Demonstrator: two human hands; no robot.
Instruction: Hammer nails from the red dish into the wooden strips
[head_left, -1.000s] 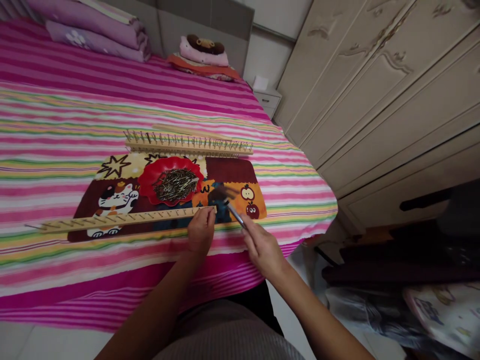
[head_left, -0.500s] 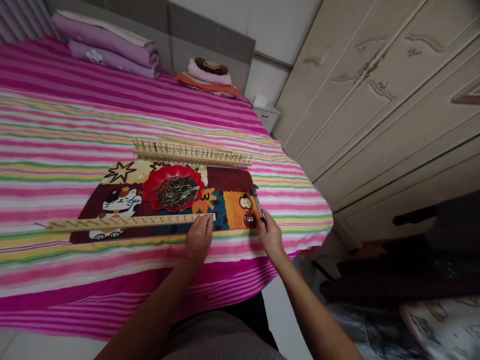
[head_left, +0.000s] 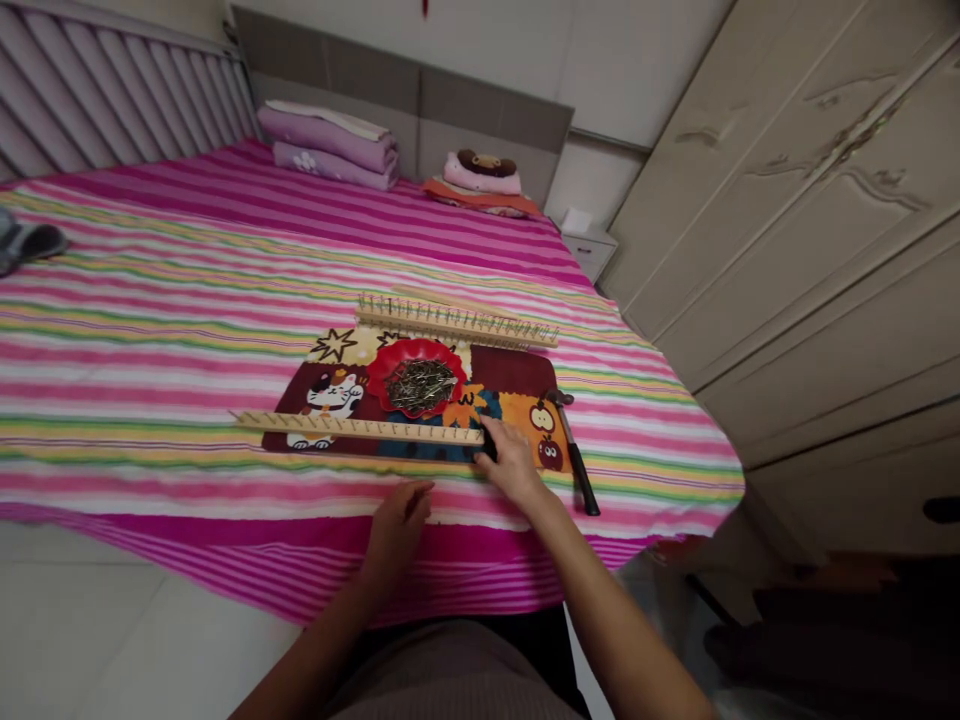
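A wooden strip (head_left: 360,428) with a row of nails sticking up lies along the front of a patterned mat (head_left: 517,368). My right hand (head_left: 512,468) is closed around the strip's right end, thumb in front and fingers behind. Below the strip, near the bed's front edge, my left hand (head_left: 399,522) hovers with loosely curled fingers slightly apart and nothing visible in them. A hammer (head_left: 574,450) with a black handle lies across the mat's right edge, apart from my hands. Behind the strip, a red scalloped bowl (head_left: 380,378) holds a heap of nails (head_left: 420,385).
More nail-studded wooden strips (head_left: 457,322) lie behind the mat. Folded purple bedding (head_left: 330,145) and a stack of folded cloths (head_left: 484,185) rest by the headboard. A wardrobe (head_left: 787,250) stands on the right. A dark grey item (head_left: 30,242) lies at the far left.
My right hand has let go of the hammer, which now lies on the right, and has taken the strip's end. My left hand has left the strip and drawn back. The view has shifted left.
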